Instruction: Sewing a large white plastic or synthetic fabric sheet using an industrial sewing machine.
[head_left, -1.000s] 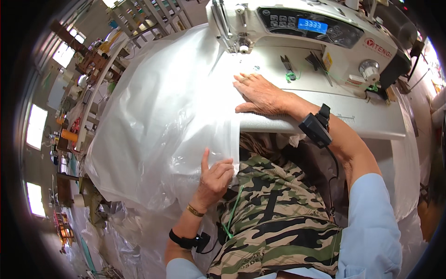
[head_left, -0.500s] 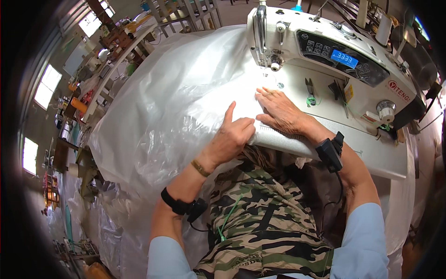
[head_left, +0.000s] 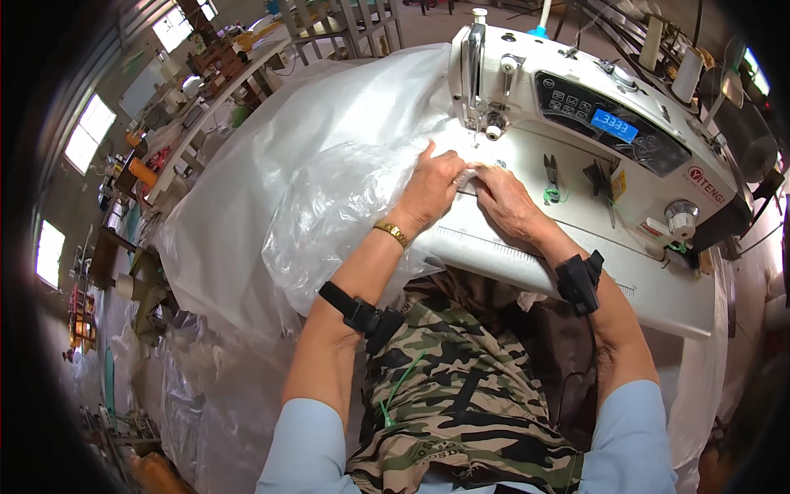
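A large translucent white plastic sheet (head_left: 329, 206) spreads over the left of the sewing table and hangs down toward me. My left hand (head_left: 429, 188) is closed on its gathered edge, just in front of the needle area. Beside it, my right hand (head_left: 508, 202) pinches the same edge, the fingertips of both hands almost touching. Right behind the hands stands the white sewing machine (head_left: 514, 70), its presser foot (head_left: 478, 140) above the brightly lit bed. Folded fingers hide the exact bit of sheet that each hand grips.
Thread snips (head_left: 551, 171) with green thread lie on the bed right of my hands, near a dark slender tool (head_left: 607, 185). A ruler scale (head_left: 485, 244) runs along the front edge. Thread cones (head_left: 687, 76) stand behind the machine. A cluttered bench (head_left: 210, 95) is far left.
My left hand has moved forward and right, up to the needle area, drawing a fold of the sheet over. My right hand has gone from lying flat to pinching the edge.
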